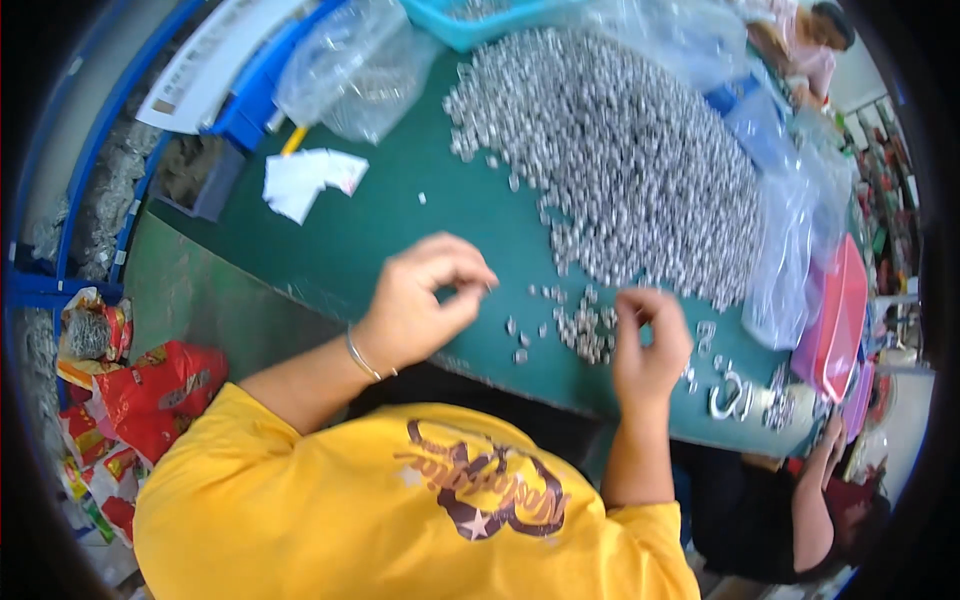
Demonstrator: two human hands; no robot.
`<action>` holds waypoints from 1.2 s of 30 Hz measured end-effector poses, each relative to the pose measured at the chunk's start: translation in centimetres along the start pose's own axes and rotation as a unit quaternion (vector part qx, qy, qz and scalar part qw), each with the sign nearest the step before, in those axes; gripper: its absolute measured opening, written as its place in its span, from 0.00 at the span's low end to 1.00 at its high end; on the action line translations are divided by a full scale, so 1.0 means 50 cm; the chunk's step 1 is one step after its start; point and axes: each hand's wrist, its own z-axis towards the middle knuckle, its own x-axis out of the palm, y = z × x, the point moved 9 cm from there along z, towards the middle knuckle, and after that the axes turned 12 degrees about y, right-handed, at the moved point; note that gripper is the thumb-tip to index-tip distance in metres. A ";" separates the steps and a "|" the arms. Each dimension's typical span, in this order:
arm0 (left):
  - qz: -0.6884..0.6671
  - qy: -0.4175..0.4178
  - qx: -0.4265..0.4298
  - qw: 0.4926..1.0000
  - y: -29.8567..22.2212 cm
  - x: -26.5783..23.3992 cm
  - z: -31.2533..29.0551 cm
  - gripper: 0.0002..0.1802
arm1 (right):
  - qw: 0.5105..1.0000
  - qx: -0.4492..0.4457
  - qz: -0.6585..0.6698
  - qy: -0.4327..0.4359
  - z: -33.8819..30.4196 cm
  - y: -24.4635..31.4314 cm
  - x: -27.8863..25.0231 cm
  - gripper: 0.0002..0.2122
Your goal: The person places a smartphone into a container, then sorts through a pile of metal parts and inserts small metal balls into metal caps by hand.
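Observation:
My left hand (420, 302) is raised over the near part of the green table (400, 240), its thumb and forefinger pinched together. A tiny glint shows at those fingertips, too small to name. To the right, my right hand (652, 345) is curled with thumb and fingers drawn together, beside a small heap of little metal pieces (585, 332). Whatever its fingertips may hold is hidden. Between the two hands a few loose metal pieces (520, 355) lie on the tabletop. Beyond them spreads a large pile of small silvery metal parts (620, 150).
Clear plastic bags (360, 75) and a turquoise tray (465, 30) stand at the back. White paper (312, 182) lies at left, near a grey bin (200, 175). At right are silvery curved pieces (730, 397) and a pink tray (835, 320). Other people sit at the far right and near right.

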 end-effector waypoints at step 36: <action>0.131 0.086 0.087 0.984 -0.042 0.095 -0.026 0.18 | 0.685 0.232 0.675 0.145 -0.081 -0.060 0.158 0.06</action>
